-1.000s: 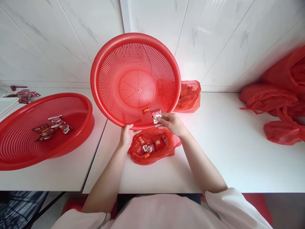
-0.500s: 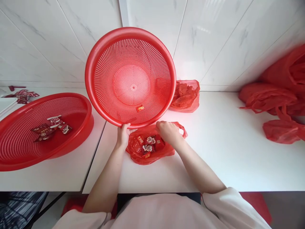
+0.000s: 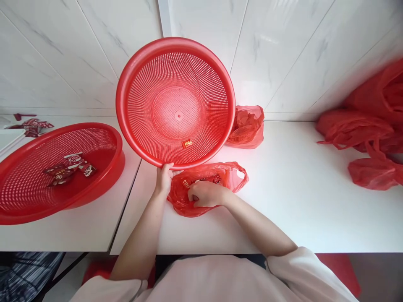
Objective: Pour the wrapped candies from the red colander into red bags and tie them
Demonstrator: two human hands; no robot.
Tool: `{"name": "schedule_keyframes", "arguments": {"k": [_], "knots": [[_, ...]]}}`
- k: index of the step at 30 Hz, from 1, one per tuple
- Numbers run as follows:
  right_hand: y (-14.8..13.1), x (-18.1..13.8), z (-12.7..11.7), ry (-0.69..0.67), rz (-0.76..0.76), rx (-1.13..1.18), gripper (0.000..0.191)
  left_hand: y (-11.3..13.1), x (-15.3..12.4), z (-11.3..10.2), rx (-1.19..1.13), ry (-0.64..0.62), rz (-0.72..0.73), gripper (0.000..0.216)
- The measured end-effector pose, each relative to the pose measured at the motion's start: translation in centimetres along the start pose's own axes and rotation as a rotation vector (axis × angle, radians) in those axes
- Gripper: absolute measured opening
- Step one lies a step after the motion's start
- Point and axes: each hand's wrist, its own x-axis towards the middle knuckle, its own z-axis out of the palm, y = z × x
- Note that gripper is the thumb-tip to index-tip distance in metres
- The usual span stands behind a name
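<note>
My left hand [image 3: 164,179] is closed on the lower rim of a red perforated plastic basket [image 3: 176,45], which is tilted so its inside faces me. One small red and gold wrapped candy [image 3: 187,143] lies in it. Below the basket, an open red plastic bag [image 3: 180,206] rests on the table with several wrapped snack packets [image 3: 217,179] inside. My right hand [image 3: 206,194] reaches into this bag, fingers curled over the packets. Something dark shows between thumb and fingers, but its kind is hidden.
On the left a second red basket [image 3: 118,155] leans at a slant, holding several snack packets [image 3: 58,174]. A filled red bag [image 3: 247,128] stands by the tiled wall. More red bags [image 3: 355,128] are piled at the right. A seam runs between two white tables [image 3: 299,188].
My right hand has moved left and down from the bag's far edge onto the packets inside. The held basket has shifted slightly right.
</note>
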Motion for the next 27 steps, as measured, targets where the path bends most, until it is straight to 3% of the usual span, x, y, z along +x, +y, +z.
{"name": "schedule_keyframes", "arguments": {"k": [7, 12, 19, 23, 27], "knots": [[2.3, -3.0, -3.7, 0.324, 0.162, 0.476, 0.010, 0.6, -0.4, 0.3, -0.002, -0.022, 0.010, 0.035], [3.5, -3.7, -3.9, 0.367, 0.170, 0.626, 0.014, 0.7, -0.6, 0.6, -0.020, -0.014, -0.015, 0.032], [2.9, -2.7, -4.0, 0.825, 0.206, 0.067, 0.026, 0.1, -1.6, 1.6, -0.014, -0.109, -0.102, 0.030], [3.9, -1.4, -2.9, 0.758, 0.302, -0.272, 0.046, -0.7, -2.8, 2.5, 0.010, -0.187, -0.190, 0.030], [5.1, -1.3, -2.1, 0.557, 0.376, -0.284, 0.060, -1.1, -3.2, 2.8, 0.031, -0.194, -0.207, 0.031]]}}
